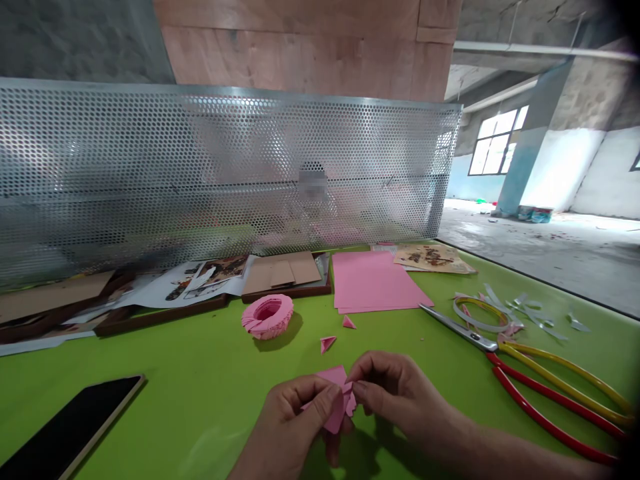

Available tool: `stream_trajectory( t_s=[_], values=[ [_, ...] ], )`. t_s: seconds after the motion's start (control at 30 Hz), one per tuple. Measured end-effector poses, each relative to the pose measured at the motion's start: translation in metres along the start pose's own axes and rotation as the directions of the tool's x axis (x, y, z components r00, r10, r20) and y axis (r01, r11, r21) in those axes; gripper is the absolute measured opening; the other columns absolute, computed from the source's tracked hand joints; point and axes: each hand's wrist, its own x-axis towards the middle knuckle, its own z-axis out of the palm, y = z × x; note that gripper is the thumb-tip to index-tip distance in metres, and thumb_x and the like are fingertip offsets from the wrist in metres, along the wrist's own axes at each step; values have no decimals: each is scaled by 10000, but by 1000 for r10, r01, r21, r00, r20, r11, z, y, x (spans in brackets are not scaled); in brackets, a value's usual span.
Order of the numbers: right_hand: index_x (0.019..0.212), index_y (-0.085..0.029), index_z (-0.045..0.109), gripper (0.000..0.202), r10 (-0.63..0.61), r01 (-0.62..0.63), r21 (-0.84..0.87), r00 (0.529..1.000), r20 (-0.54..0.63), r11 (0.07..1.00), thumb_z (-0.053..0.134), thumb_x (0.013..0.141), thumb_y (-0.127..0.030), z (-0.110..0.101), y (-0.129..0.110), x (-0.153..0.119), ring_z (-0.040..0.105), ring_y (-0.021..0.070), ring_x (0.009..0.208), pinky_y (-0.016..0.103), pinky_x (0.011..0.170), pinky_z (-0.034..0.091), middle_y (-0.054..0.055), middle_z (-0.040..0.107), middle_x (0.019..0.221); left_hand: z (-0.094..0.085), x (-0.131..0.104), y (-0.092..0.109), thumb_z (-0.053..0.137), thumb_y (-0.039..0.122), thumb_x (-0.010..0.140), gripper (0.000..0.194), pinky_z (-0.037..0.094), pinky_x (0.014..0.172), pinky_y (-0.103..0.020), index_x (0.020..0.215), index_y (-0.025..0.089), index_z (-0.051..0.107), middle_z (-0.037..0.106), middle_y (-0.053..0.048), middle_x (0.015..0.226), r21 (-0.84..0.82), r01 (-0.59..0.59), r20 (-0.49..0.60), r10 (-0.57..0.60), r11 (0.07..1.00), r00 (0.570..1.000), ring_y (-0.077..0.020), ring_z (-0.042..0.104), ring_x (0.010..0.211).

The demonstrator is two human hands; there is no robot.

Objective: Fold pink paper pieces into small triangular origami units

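Observation:
Pink paper (336, 415) is pinched between the thumb and fingers of my left hand (295, 417), just above the green table. My right hand (393, 390) grips the right edge of the same pink paper with thumb and forefinger; small folds show there, partly covered by the fingertips. Beyond my hands lie two small folded pink paper triangles, one nearer (327, 344) and one farther (349, 323). A ring of interlocked pink folded paper (268, 317) rests on the table to the left of them.
Scissors (483, 341) with red and yellow handles lie right, beside a tape roll (480, 313) and clear scraps (537, 310). Pink sheets (375, 280) lie behind. A phone (75, 427) is at left. Frames with cardboard (283, 272) line a perforated metal panel (225, 167).

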Motion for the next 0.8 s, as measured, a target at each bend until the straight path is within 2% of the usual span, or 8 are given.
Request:
stream_trajectory(
  t_s=[0.23, 0.43, 0.6, 0.7, 0.8],
  values=[
    [685, -132, 603, 10, -30, 30, 6, 999, -29, 1000, 609, 687, -139, 1, 2, 0, 482, 92, 512, 211, 515, 377, -19, 563, 588, -1, -2, -1, 678, 326, 691, 283, 363, 395, -179, 497, 129, 617, 542, 23, 457, -46, 23, 44, -21, 999, 999, -71, 438, 394],
    [658, -128, 589, 32, -58, 60, 24, 996, -63, 998, 574, 687, -130, 2, 0, -3, 424, 91, 503, 220, 505, 342, -29, 515, 554, 0, -4, 3, 660, 295, 709, 244, 376, 410, -185, 530, 130, 640, 543, 21, 479, -50, 10, 57, -7, 999, 998, -73, 442, 406],
    [665, -138, 568, 48, -62, 65, 98, 997, -42, 993, 562, 711, -152, 2, 0, -4, 425, 103, 525, 241, 537, 350, -30, 494, 555, 3, -4, 8, 681, 275, 687, 244, 367, 416, -180, 496, 134, 627, 529, 31, 462, -56, -2, 63, 6, 998, 998, -74, 442, 417],
    [659, -146, 560, 57, -85, 87, 30, 995, -53, 996, 553, 715, -147, 2, 0, -6, 402, 98, 513, 229, 517, 337, -42, 464, 542, 4, -5, 6, 714, 297, 646, 226, 369, 418, -176, 506, 136, 640, 532, 33, 452, -68, 30, 22, -28, 997, 999, -76, 444, 423],
    [648, -148, 568, 87, -143, 133, -127, 987, -72, 983, 536, 712, -99, 3, -1, -9, 392, 90, 505, 209, 494, 332, -46, 465, 541, 4, -6, 2, 744, 375, 590, 249, 392, 432, -179, 542, 144, 667, 555, 31, 448, -99, 78, -47, -83, 992, 995, -80, 459, 428]
  ],
)
